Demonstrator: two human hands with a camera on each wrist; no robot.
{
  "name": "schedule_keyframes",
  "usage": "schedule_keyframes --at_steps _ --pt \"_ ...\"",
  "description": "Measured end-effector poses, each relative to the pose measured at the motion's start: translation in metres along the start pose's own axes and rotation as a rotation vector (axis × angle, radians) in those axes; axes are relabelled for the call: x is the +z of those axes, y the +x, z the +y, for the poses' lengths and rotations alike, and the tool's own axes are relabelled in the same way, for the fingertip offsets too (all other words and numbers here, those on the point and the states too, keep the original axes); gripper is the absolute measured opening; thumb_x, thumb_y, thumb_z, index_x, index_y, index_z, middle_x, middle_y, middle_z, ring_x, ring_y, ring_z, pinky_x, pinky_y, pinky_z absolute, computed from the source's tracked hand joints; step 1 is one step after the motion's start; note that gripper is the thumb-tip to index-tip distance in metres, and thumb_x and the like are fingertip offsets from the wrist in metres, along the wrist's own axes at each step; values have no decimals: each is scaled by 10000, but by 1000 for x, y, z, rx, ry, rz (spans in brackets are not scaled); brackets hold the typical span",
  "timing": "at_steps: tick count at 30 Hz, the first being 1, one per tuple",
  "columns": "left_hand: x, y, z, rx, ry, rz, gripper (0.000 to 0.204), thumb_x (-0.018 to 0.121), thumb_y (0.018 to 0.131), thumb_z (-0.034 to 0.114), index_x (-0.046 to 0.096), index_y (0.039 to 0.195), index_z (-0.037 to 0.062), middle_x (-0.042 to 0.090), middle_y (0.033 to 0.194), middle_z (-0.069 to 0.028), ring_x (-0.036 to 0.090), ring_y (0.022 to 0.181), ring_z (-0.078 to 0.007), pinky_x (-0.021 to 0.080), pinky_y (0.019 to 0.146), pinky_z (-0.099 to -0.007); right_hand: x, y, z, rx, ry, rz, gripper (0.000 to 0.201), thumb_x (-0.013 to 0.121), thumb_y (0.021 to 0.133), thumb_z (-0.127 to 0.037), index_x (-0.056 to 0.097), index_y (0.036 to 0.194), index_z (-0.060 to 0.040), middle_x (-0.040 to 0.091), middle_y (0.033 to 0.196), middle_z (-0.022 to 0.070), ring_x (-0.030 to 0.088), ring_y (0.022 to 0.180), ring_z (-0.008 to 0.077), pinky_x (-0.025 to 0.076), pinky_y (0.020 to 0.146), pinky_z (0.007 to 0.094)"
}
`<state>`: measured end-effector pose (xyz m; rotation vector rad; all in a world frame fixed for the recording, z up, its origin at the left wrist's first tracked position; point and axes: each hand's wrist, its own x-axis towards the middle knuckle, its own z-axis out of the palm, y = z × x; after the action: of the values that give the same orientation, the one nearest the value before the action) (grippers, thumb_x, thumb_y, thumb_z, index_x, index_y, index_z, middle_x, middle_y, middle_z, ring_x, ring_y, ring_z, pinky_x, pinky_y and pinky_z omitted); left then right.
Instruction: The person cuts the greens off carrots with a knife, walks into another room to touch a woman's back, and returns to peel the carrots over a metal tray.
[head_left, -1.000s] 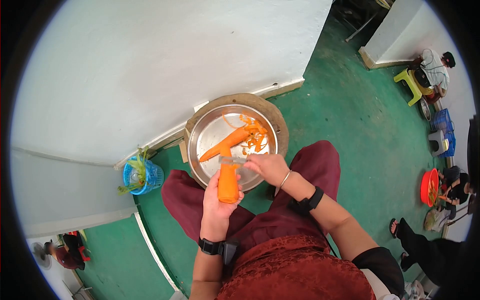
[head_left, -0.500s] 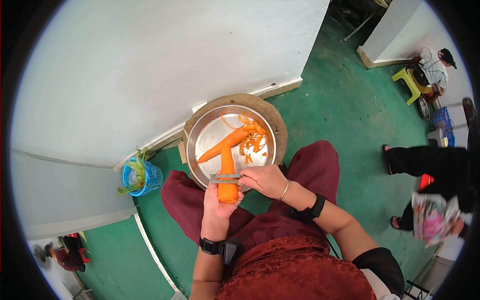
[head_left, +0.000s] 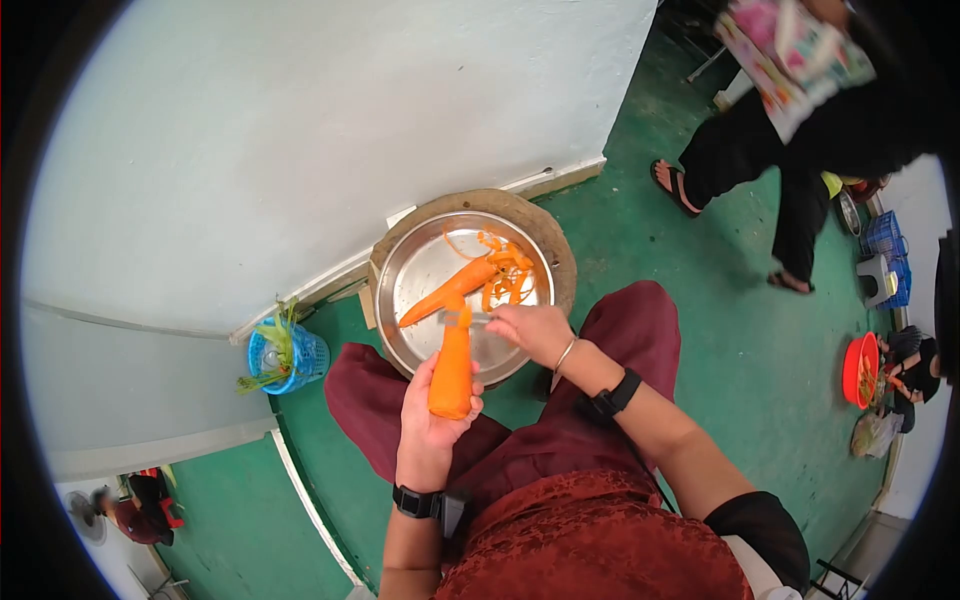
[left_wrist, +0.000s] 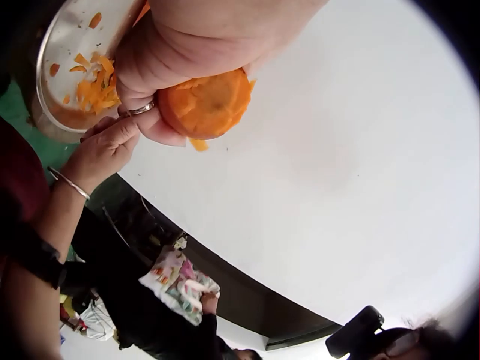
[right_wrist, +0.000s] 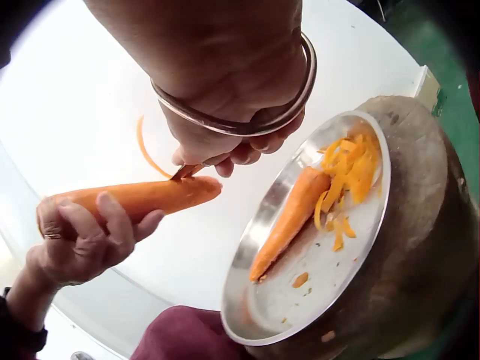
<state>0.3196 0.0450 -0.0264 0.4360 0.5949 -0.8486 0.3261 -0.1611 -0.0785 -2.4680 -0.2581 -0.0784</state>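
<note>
Here the left hand [head_left: 432, 425] has its fingers and thumb curled round the thick end of a carrot [head_left: 452, 368], holding it over the near rim of a round steel tray [head_left: 420, 270], tip pointing away from the person. The right hand [head_left: 535, 330] pinches a metal peeler [head_left: 460, 318] between curled fingers, its blade set across the carrot close to the narrow tip; in the right wrist view a thin curl of peel [right_wrist: 146, 150] stands up from the blade. The tray rests on a round wooden block [head_left: 555, 240] on the green floor, just beyond the person's knees. In it a second carrot [head_left: 447, 291] lies slantwise across the middle, its thick end touching a heap of orange peelings [head_left: 510, 275] toward the far right rim. A blue basket [head_left: 287, 352] with green leaves stands on the floor left of the tray.
</note>
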Motion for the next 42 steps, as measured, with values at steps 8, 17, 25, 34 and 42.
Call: schedule_keyframes --at_steps 8,17,25,34,42 --pt "4 -8 -4 -33 -5 11 303 411 934 320 521 1074 74 598 857 -151 568 637 -283 509 473 -359 0 3 21 40 -10 -18 382 398 908 -484 570 876 -144 624 729 61 619 693 274 472 576 395" --pt "19 -27 3 -22 83 -84 341 401 939 323 522 1097 47 600 885 -148 577 647 -274 521 478 -347 12 10 53 394 -139 -299 492 343 918 -519 623 881 -117 657 809 105 633 769 311 487 665 421" --pt "12 3 19 112 -27 21 362 493 907 372 534 1109 75 601 896 -115 595 708 -260 539 587 -357 -4 6 26 462 26 -70 386 429 911 -461 478 1050 -105 650 793 143 629 757 332 476 669 449" --pt "15 31 25 243 -48 69 371 561 877 354 527 1116 73 585 952 -118 575 801 -257 508 703 -379 -50 -13 -50 22 303 97 260 574 861 -336 531 945 -94 616 703 99 621 664 288 470 554 366" --pt "30 30 11 250 -132 174 363 584 864 319 524 1112 61 571 976 -126 553 842 -249 489 763 -385 -46 -19 -57 -179 258 243 190 642 806 -271 600 863 -94 623 719 62 618 638 248 475 545 342"
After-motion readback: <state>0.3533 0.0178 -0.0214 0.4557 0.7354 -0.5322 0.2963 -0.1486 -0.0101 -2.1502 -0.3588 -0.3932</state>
